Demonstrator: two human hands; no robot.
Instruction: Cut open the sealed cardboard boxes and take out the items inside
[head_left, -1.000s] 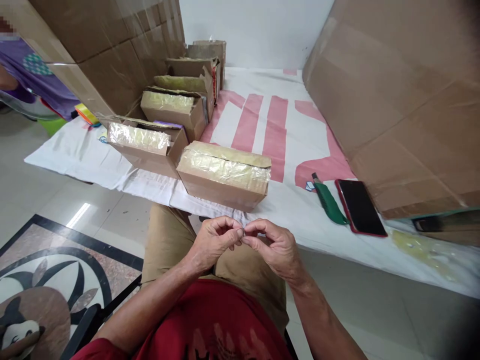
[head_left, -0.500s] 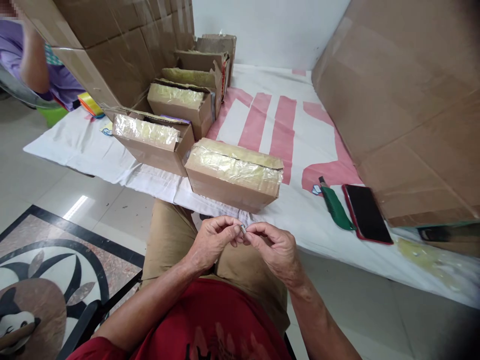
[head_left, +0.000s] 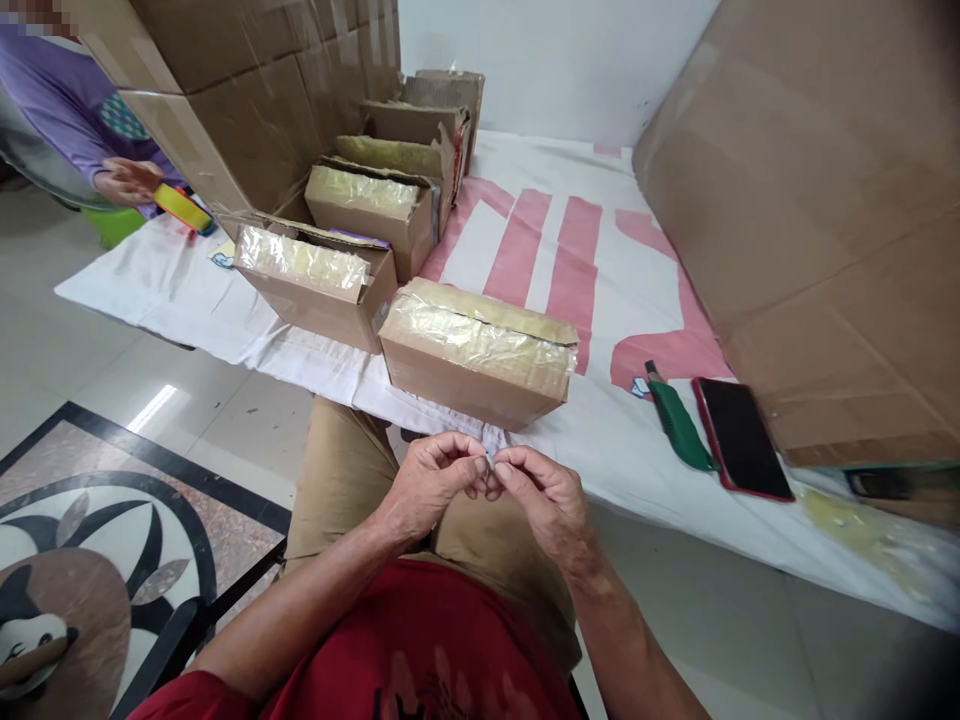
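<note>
Tiny blue-specked piece (head_left: 490, 454) pinched between both hands (head_left: 427, 484); long axis, pointing direction too hidden to tell.

I am holding both forearms bare and forward, the two converging toward the middle in front of me. My left forearm (head_left: 300, 605) is slanting up from the lower left; my right forearm (head_left: 637, 635) is slanting up from the lower right. The left wrist (head_left: 384, 528) and the right wrist (head_left: 583, 562) are both running roughly in line with them. My left hand (head_left: 431, 485) is pinching, thumb against index finger. My right hand (head_left: 546, 497) is mirroring it in a similar pinch. The fingertips (head_left: 475, 466) are meeting closely, the remaining fingers curling beneath
</note>
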